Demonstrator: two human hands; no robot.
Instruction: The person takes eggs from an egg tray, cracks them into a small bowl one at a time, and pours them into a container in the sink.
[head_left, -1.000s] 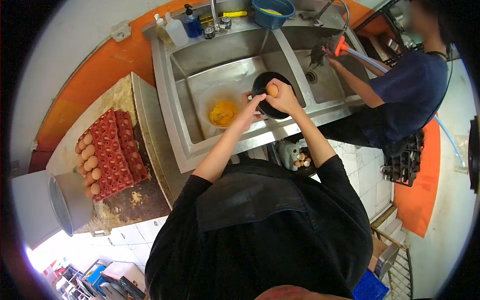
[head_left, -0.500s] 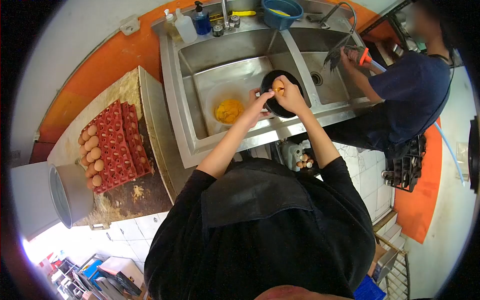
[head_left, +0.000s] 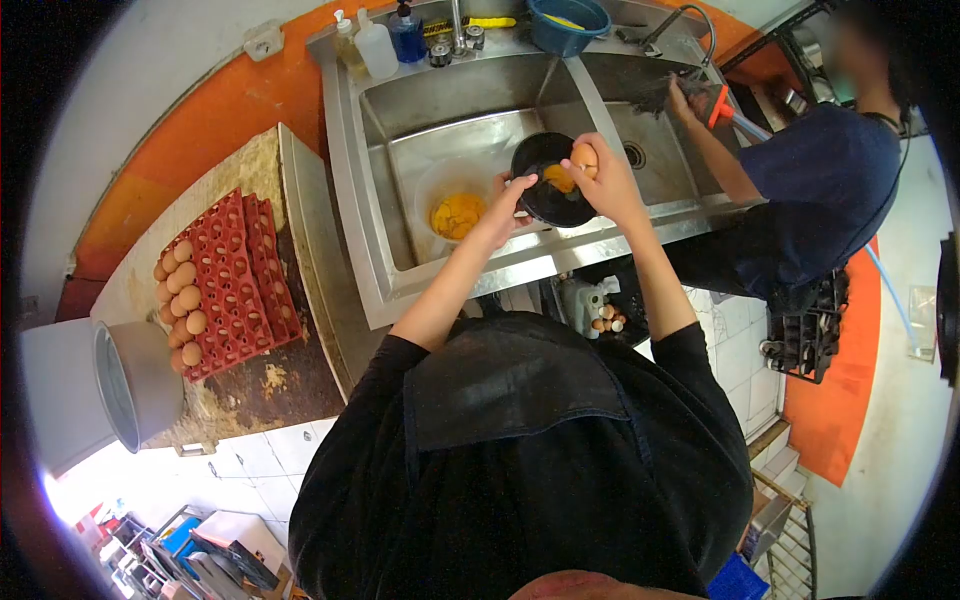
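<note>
My left hand [head_left: 509,205] grips the near-left rim of a black bowl [head_left: 538,152] above the front of the left sink basin. In the bowl lies a raw egg [head_left: 559,178], its yolk showing orange. At the bowl's right side my right hand [head_left: 612,185] is closed around a brown eggshell [head_left: 585,158]; whether the shell is whole or in halves I cannot tell. To the left, inside the basin, stands a translucent tub [head_left: 431,187] holding several orange yolks [head_left: 457,215].
Red egg trays [head_left: 235,290] with several brown eggs [head_left: 183,290] lie on the worn table at left, beside a large metal pot [head_left: 140,385]. Shells fill a bin [head_left: 607,320] below the sink. A co-worker [head_left: 820,190] handles a mop head at the right basin.
My right hand has moved right with the eggshell, and the egg's contents now lie in the black bowl. The bowl has shifted slightly up and left. The co-worker's hand has moved up.
</note>
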